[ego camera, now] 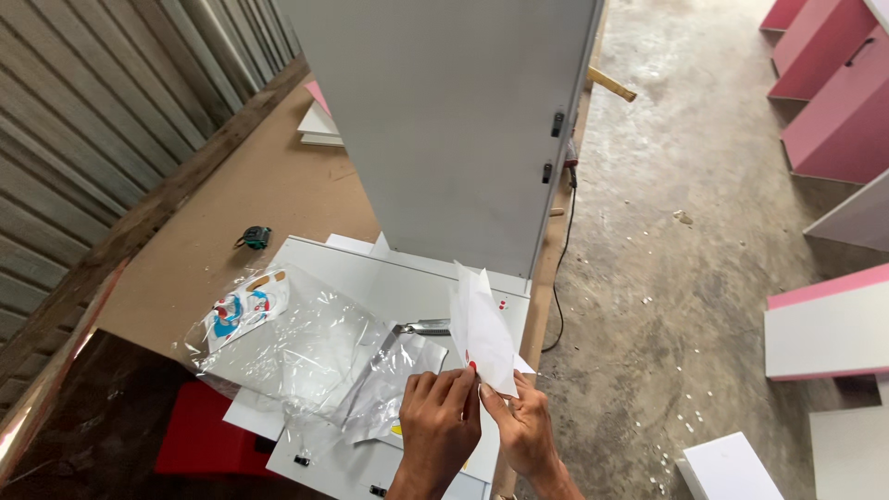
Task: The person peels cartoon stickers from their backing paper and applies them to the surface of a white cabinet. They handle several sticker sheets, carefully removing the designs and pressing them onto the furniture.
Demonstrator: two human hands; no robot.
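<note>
View from above a workbench (278,199) of brown board. The left hand (440,417) and the right hand (520,428) meet at the lower centre of the frame, and both pinch the bottom edge of a stack of thin white sheets (482,329). The left hand's fingers curl over the lower left corner; the right hand's thumb and fingertips press the lower right corner. The sheets stand nearly upright above the hands and fan apart slightly at the top, with small red marks near the bottom edge; what kind of sheets they are cannot be told, possibly sticker backing.

Beneath and to the left of the hands lies a white panel (370,278) flat on the bench, bearing crumpled clear plastic bags (306,347), one of which has a blue and red printed patch at its far left end. A flat metal tool (428,326) rests on the panel just behind the bags. A tall white cabinet (454,120) stands on the bench behind the panel, with two dark hinges on its right edge. A small tape measure (255,238) lies on the bench to the left. A red panel (204,431) shows under the white one. Pink and white boards (829,93) rest on the concrete floor (667,278) at right.
</note>
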